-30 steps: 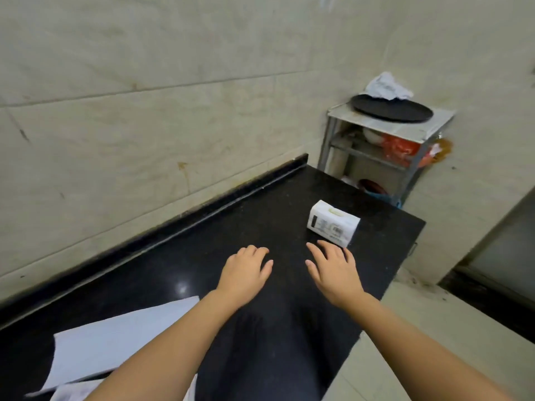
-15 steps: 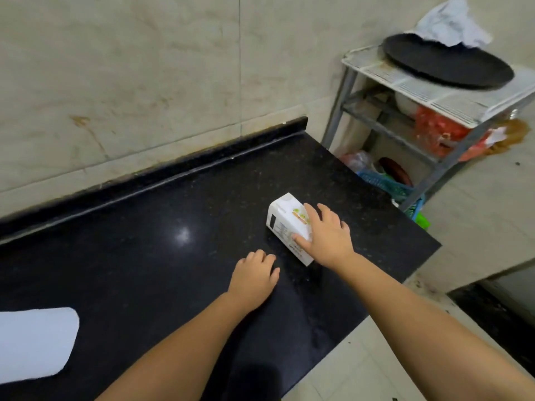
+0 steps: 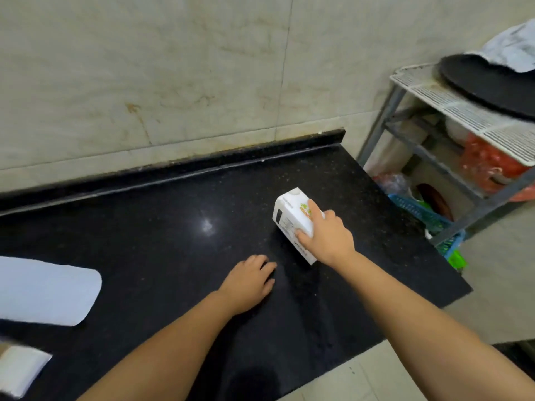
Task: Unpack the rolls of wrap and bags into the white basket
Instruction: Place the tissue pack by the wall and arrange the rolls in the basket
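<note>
A small white box [image 3: 289, 215] with green and orange print lies on the black counter [image 3: 162, 227], right of centre. My right hand [image 3: 327, 235] is closed over its near end, thumb on the side and fingers on top. My left hand [image 3: 249, 282] rests flat on the counter just left of and nearer than the box, holding nothing. A white rounded edge [image 3: 46, 293] shows at the far left; I cannot tell whether it is the basket.
A metal shelf rack [image 3: 451, 111] stands right of the counter, with a black round pan [image 3: 489, 88] and a white cloth [image 3: 509, 50] on top, and red and blue items below. The counter's right edge drops to a tiled floor. A marble wall rises behind.
My right hand reached forward from the counter and closed on the white box. My view swung right and down. The left hand stayed flat on the counter.
</note>
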